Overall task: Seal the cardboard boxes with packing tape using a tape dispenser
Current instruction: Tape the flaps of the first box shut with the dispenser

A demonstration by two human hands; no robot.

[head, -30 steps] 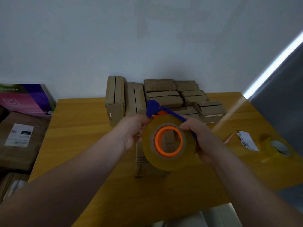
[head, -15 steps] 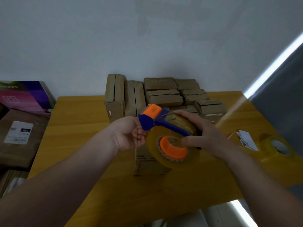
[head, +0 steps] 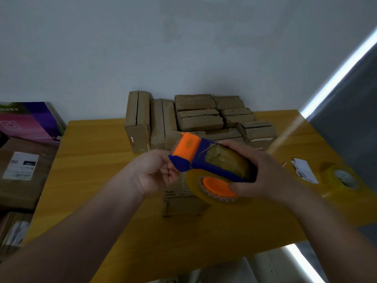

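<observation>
A blue and orange tape dispenser [head: 206,160] loaded with a roll of clear yellowish packing tape [head: 212,190] hovers over the table, tilted so its orange head points up and left. My right hand [head: 263,174] grips the roll end of the dispenser. My left hand [head: 157,170] curls its fingers under the blue nose of the dispenser; whether it pinches the tape end I cannot tell. A small cardboard box [head: 181,203] lies on the table directly beneath, mostly hidden by the dispenser and my hands.
Several small cardboard boxes [head: 195,117] are stacked at the back of the wooden table [head: 95,180] against the wall. A spare tape roll [head: 344,178] and a folded paper [head: 304,170] lie at the right. Larger cartons [head: 22,172] stand off the table's left side.
The dispenser has turned from roll facing me to side-on, with its orange head raised toward the upper left. My hands have shifted with it and stay on it.
</observation>
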